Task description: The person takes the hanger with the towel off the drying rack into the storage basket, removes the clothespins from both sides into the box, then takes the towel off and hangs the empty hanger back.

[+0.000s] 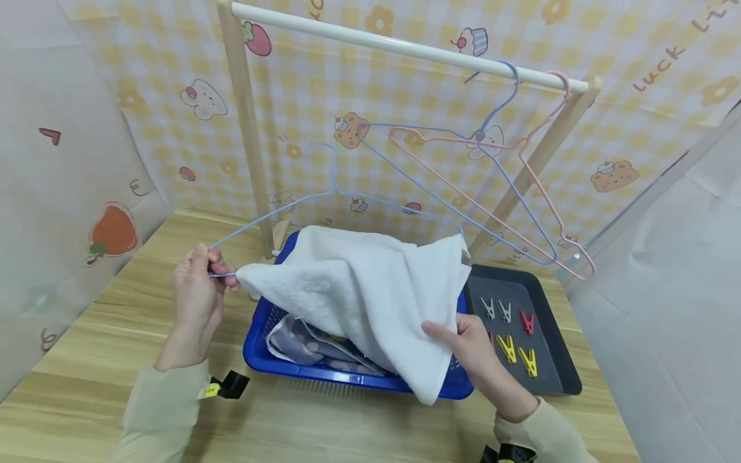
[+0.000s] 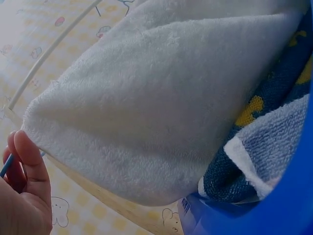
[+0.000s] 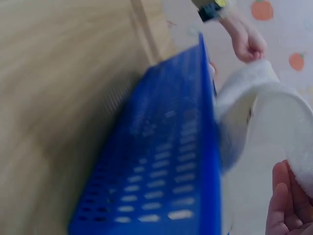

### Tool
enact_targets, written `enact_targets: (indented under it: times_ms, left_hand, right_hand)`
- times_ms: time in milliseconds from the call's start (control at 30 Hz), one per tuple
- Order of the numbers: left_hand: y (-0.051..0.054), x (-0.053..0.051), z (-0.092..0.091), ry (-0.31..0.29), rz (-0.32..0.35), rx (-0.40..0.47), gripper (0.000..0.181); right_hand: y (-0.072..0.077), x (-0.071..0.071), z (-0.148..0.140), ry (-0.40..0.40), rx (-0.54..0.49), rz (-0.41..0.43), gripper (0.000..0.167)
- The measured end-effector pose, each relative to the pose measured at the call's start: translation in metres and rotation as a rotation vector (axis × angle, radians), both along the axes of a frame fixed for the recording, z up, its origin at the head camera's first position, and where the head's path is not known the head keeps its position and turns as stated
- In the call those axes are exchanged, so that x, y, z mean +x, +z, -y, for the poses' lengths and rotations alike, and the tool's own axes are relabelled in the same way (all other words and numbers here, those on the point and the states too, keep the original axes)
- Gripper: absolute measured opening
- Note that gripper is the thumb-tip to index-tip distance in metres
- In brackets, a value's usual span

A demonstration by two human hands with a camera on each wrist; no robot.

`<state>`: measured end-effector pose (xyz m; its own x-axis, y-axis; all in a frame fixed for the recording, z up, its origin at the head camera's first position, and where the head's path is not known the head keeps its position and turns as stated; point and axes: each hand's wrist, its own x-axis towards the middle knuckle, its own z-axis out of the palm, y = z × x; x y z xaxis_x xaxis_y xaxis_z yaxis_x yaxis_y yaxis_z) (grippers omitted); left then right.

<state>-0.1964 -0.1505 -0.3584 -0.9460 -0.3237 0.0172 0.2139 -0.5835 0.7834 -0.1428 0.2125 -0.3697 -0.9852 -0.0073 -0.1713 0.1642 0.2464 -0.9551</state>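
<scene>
My left hand point(image 1: 199, 289) pinches a light blue wire hanger point(image 1: 269, 216) near its left end, with the hook pointing up. A white towel point(image 1: 347, 270) is draped over the hanger's lower bar, one corner close to my left fingers. With thumb and fingers, my right hand point(image 1: 471, 344) grips the towel's right side. Below the towel, a blue plastic basket point(image 1: 251, 350) holds a grey patterned cloth point(image 1: 298, 344). In the left wrist view, a dark blue and yellow cloth point(image 2: 222, 171) also shows in it. The towel hides much of the basket's inside.
Behind stands a wooden rack with a white rail point(image 1: 370, 40). A blue hanger point(image 1: 428, 190) and a pink hanger point(image 1: 547, 186) hang at its right end. A dark grey tray point(image 1: 556, 376) with several clothespins point(image 1: 506, 349) lies right of the basket.
</scene>
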Motion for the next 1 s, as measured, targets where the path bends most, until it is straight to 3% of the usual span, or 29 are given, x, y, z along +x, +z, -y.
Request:
enact_targets:
  times_ms: [200,333,433,567,700,833,1000]
  left_hand:
    - [0.0,-0.001,0.001,0.002,-0.034,0.0,0.035]
    - [0.0,0.001,0.001,-0.027,-0.063,-0.037,0.035]
    - [0.001,0.003,0.0,-0.053,-0.082,-0.066,0.036]
    - [0.002,0.005,-0.003,-0.097,-0.105,-0.103,0.036]
    - [0.001,0.005,-0.006,-0.121,-0.11,-0.123,0.036]
    - [0.001,0.003,-0.007,-0.081,-0.084,-0.1,0.036]
    - [0.002,0.0,-0.004,-0.013,-0.051,-0.083,0.037]
  right_hand:
    - [-0.002,0.018,0.0,0.094,0.035,-0.02,0.027]
    - [0.001,0.013,-0.006,0.145,0.029,-0.019,0.029]
    - [0.009,-0.001,-0.012,0.103,-0.025,-0.029,0.035]
    - [0.022,-0.024,-0.015,-0.034,-0.131,-0.061,0.043]
    - [0.025,-0.038,-0.014,-0.108,-0.162,-0.038,0.031]
    - [0.016,-0.036,-0.009,-0.139,-0.124,-0.031,0.015]
    - [0.004,-0.018,-0.003,-0.112,-0.068,-0.067,0.023]
